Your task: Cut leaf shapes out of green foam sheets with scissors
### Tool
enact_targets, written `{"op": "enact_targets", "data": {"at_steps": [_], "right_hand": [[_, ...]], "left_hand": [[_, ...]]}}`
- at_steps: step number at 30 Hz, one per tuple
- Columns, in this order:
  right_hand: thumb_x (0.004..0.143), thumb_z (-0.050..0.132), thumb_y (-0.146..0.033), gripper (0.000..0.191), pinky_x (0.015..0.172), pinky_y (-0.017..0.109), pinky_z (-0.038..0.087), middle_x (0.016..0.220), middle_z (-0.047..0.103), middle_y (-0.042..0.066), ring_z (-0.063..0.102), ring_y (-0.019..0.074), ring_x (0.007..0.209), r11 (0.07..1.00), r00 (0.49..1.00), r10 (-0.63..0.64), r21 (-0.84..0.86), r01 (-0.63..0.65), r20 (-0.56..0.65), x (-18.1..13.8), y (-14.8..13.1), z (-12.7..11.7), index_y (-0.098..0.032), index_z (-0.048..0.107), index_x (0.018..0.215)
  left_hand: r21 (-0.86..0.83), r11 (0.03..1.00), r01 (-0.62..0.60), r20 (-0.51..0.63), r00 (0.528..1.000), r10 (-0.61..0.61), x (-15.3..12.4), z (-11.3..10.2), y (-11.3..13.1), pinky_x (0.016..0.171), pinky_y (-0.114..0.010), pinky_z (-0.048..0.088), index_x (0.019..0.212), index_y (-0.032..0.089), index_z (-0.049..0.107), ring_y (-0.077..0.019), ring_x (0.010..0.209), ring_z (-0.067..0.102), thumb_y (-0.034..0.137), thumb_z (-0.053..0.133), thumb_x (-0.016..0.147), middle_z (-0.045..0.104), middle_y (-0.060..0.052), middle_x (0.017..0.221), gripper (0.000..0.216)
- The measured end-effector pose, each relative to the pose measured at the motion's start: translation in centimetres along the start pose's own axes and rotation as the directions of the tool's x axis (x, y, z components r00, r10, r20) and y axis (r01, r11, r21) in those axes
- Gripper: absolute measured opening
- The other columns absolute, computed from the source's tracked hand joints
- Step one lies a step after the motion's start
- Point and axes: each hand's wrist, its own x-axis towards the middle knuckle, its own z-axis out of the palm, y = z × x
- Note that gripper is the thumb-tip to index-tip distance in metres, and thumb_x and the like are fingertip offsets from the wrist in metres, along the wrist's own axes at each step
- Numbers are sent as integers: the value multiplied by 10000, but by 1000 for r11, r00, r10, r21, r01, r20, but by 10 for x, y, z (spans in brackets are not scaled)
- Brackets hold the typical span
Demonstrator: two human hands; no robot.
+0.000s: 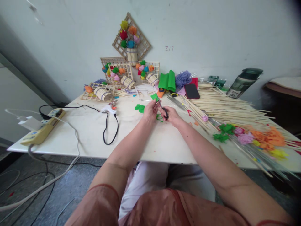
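My left hand (151,110) pinches a small piece of green crepe paper (154,97) over the middle of the table. Close against it, my right hand (172,116) is closed around black-handled scissors (166,112), whose blades point toward the paper. Several cut green pieces (140,108) lie on the table left of my left hand. A green scrap (159,117) rests below my hands. Behind them is a folded stack of green crepe paper (167,81).
A glue gun (109,109) with a black cord and a yellow power strip (44,125) lie left. Stick lattices with paper flowers (131,40) stand at the wall. Thin wooden sticks (218,103), a phone (192,91), a bottle (244,82) and loose paper flowers (245,138) occupy the right.
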Motion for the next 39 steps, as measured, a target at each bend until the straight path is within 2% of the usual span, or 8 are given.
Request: {"op": "enact_targets", "data": {"at_steps": [7, 18, 24, 29, 33, 39], "right_hand": [[711, 715, -391, 263, 376, 207, 296, 483, 456, -61, 396, 72, 370, 1000, 1000, -17, 4, 17, -3, 3, 3, 0, -181, 558, 722], [621, 718, -327, 279, 368, 204, 280, 464, 416, -63, 367, 61, 366, 999, 999, -42, 6, 42, -1, 0, -2, -1, -198, 471, 610], [639, 728, -340, 257, 369, 209, 273, 469, 426, -54, 378, 73, 374, 1000, 1000, -17, -19, 17, -2, 2, 2, -1, -194, 516, 642], [651, 734, -352, 244, 374, 212, 279, 487, 453, -43, 385, 76, 382, 1000, 1000, 2, 4, -2, 13, 0, 2, 0, -185, 558, 669], [657, 728, -337, 225, 377, 211, 288, 486, 462, -43, 384, 73, 379, 999, 999, 43, 27, -44, 3, -3, -3, -1, -181, 568, 683], [603, 762, -392, 292, 388, 207, 302, 485, 461, -50, 390, 68, 394, 999, 999, 45, 15, -45, 9, -4, -5, -4, -176, 584, 687]], "left_hand": [[-20, 1000, -4, 8, 1000, 4, 2, -2, -1, 843, -254, 539, 882, 158, 628, -171, 949, 709, 171, 646, 811, 733, -70, 924, 73], [-7, 1000, -11, -16, 1000, 11, 5, -4, 1, 859, -267, 541, 924, 165, 630, -187, 979, 711, 150, 687, 773, 733, -53, 926, 162], [36, 998, -45, 7, 999, 45, 4, -5, 3, 847, -285, 548, 834, 149, 611, -197, 936, 721, 145, 679, 777, 731, -53, 875, 89], [50, 998, -43, -55, 997, 46, 3, -4, 6, 856, -292, 550, 853, 146, 616, -207, 949, 721, 136, 699, 753, 738, -69, 895, 130], [71, 997, -41, -57, 997, 45, 1, -3, 8, 840, -275, 553, 873, 148, 616, -190, 902, 728, 140, 705, 743, 740, -66, 887, 158], [140, 988, -57, -30, 998, 62, -3, -2, 10, 860, -296, 547, 759, 135, 608, -177, 840, 727, 128, 680, 765, 731, -68, 816, 73]]}}
